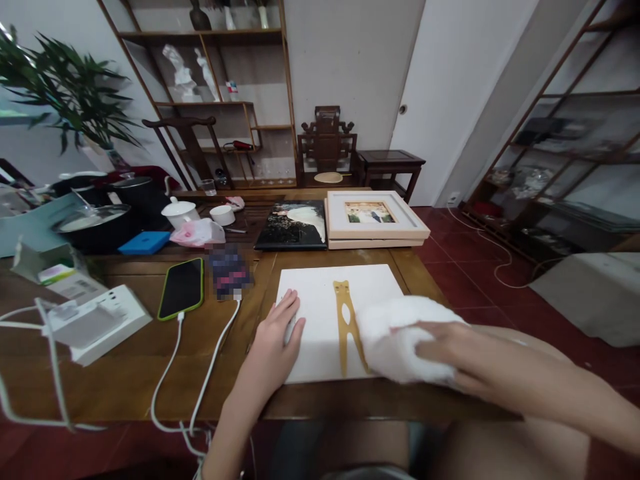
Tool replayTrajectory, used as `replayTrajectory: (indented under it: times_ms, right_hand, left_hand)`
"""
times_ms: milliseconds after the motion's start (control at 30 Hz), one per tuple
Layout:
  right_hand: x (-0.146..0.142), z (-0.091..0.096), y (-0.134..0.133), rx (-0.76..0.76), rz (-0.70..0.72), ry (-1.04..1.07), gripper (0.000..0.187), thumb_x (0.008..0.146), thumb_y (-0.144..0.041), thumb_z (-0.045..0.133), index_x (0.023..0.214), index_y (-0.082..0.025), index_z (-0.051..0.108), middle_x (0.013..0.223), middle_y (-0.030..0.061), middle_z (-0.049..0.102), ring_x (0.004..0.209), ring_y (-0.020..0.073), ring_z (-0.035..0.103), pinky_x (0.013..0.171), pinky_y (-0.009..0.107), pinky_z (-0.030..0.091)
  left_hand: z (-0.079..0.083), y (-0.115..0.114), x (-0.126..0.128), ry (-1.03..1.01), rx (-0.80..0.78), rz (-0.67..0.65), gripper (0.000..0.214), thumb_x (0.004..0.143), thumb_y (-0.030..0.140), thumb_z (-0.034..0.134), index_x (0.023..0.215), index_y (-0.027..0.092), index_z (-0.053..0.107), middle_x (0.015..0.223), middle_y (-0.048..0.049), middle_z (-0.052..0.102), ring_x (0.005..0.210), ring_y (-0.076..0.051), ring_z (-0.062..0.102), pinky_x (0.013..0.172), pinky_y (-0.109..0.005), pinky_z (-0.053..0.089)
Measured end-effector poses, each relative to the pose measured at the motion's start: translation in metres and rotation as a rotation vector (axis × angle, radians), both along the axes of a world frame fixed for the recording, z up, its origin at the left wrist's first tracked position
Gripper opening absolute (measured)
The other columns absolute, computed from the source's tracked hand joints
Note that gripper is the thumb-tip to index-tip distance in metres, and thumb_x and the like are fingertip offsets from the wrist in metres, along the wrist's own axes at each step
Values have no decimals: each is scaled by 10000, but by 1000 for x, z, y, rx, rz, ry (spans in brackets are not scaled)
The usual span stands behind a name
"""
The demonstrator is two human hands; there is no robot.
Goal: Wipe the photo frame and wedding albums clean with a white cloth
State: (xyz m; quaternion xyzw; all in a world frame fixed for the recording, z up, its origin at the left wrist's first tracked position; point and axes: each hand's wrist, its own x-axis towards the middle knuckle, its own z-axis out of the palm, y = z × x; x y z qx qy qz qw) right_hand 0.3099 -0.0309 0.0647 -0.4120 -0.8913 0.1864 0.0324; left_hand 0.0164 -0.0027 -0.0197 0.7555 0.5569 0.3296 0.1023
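A white flat panel (320,303) lies on the wooden table (130,373) in front of me, with a yellow-brown forked stand (345,320) fixed along its middle. My left hand (277,337) rests flat on the panel's left edge, fingers stretched out. My right hand (443,353) presses down on a fluffy white cloth (393,333) that covers the panel's right part, next to the stand. The fingers curl into the cloth.
Behind the panel lie a dark photo print (294,225) and a stacked pale picture frame (375,217). To the left are a green-cased phone (182,287) with white cables, a white box (95,323), pots, bowls and a blue box (145,241). Shelves and chairs stand beyond.
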Motion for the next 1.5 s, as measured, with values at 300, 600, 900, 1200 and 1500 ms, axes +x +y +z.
replayTrajectory:
  times_ms: [300, 600, 900, 1200, 1500]
  right_hand:
    - [-19, -12, 121, 90, -12, 52, 241, 889, -252, 369, 958, -187, 592, 1000, 93, 607, 938, 241, 524, 798, 317, 371]
    - [-5, -1, 38, -42, 5, 1, 172, 869, -280, 427, 873, -222, 589, 882, 56, 608, 861, 220, 545, 755, 302, 403]
    - [5, -3, 2, -68, -30, 23, 208, 824, -191, 455, 935, -258, 618, 938, 46, 623, 863, 215, 561, 737, 289, 422]
    - [-33, -16, 116, 241, -23, -14, 197, 817, -98, 412, 911, -165, 571, 884, 91, 620, 838, 227, 550, 696, 282, 366]
    - [-26, -12, 34, 97, -64, -85, 253, 756, -48, 430, 876, -200, 594, 906, 88, 607, 829, 222, 566, 729, 315, 412]
  left_hand:
    - [4, 0, 0, 15, -44, 0, 377, 861, 265, 438, 1176, 108, 574, 1312, -154, 511, 1254, -229, 437, 1055, -435, 353]
    - [2, 1, -1, 10, -34, 7, 376, 856, 274, 442, 1160, 104, 585, 1296, -159, 527, 1245, -243, 448, 1054, -447, 347]
    - [-2, 2, -1, 2, -10, 2, 388, 856, 275, 443, 1171, 91, 574, 1302, -168, 520, 1248, -251, 444, 1058, -454, 340]
    - [1, 1, -2, -16, -27, 1, 361, 851, 263, 455, 1161, 134, 587, 1301, -145, 528, 1244, -248, 447, 1051, -456, 352]
    - [-2, 3, -2, -21, -15, 3, 378, 850, 279, 459, 1168, 118, 582, 1297, -157, 528, 1245, -253, 445, 1055, -454, 347]
